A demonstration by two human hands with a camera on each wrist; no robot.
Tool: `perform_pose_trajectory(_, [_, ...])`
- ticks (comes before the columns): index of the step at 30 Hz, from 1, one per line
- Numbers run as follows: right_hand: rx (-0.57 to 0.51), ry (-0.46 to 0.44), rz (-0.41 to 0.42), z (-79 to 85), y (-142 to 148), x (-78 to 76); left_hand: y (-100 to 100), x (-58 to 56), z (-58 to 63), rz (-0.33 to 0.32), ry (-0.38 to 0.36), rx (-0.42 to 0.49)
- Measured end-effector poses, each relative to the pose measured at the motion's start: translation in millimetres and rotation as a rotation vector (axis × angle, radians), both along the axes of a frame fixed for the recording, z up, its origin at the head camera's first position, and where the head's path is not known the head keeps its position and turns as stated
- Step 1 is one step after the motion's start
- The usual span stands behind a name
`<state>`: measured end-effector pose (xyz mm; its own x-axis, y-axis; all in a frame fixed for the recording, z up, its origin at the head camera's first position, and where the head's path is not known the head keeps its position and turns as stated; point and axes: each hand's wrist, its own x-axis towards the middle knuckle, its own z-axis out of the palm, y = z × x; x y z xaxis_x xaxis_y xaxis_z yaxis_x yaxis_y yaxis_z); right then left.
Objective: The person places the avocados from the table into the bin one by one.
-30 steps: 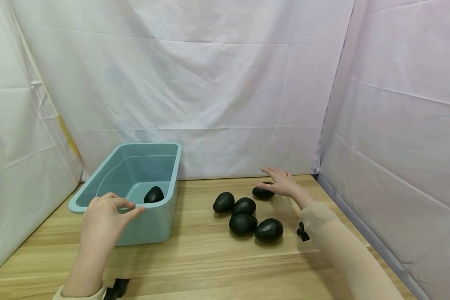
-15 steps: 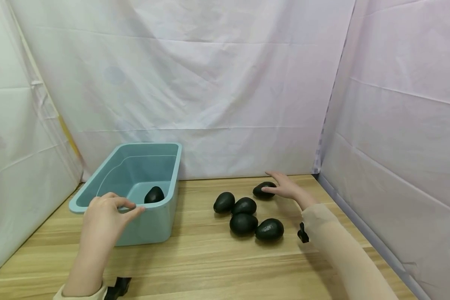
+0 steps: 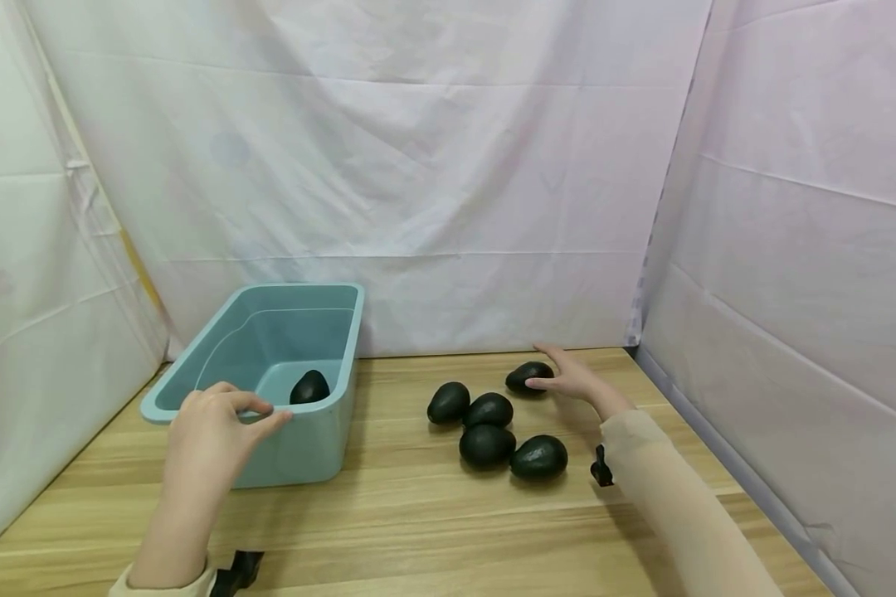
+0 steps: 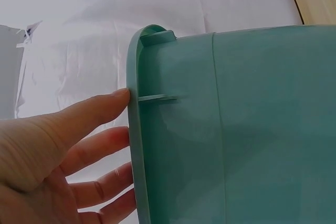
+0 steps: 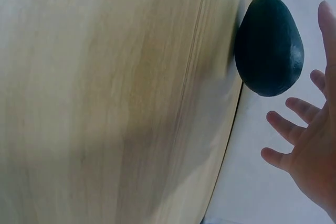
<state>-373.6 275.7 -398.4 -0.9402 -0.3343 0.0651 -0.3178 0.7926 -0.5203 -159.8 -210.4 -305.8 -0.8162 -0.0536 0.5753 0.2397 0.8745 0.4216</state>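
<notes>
My left hand (image 3: pixel 212 431) pinches the near rim of a light blue-green plastic bin (image 3: pixel 343 365), thumb and fingertips at its edge. The left wrist view shows that same hand (image 4: pixel 58 156) against the outside of the bin (image 4: pixel 262 129). One dark green avocado (image 3: pixel 309 387) lies inside the bin. At the back right, my right hand (image 3: pixel 573 381) is spread beside a single avocado (image 3: pixel 528 378), and its thumb overlaps the fruit in the head view. From the right wrist, the fingers are apart and not closed round this avocado (image 5: pixel 269 45).
Several more avocados (image 3: pixel 487 446) lie grouped on the wooden table (image 3: pixel 388 531), between the bin and my right arm. White cloth (image 3: pixel 448 166) hangs behind the table, and more cloth closes in both sides.
My right hand has shifted slightly to the right and lower beside the far avocado, its thumb coming down. The left hand and the bin stay in place.
</notes>
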Motion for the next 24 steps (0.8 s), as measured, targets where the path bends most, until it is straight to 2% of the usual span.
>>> perform_pose_trajectory(15, [-0.061, -0.054, -0.003, -7.0, -0.2, -2.5, 4.0, -1.6, -2.7, 0.05, 0.041, -0.021])
perform_pose_trajectory(24, [-0.077, -0.038, 0.003, -16.5, -1.1, -3.1, 5.4, -1.4, -2.8, 0.075, 0.046, -0.039])
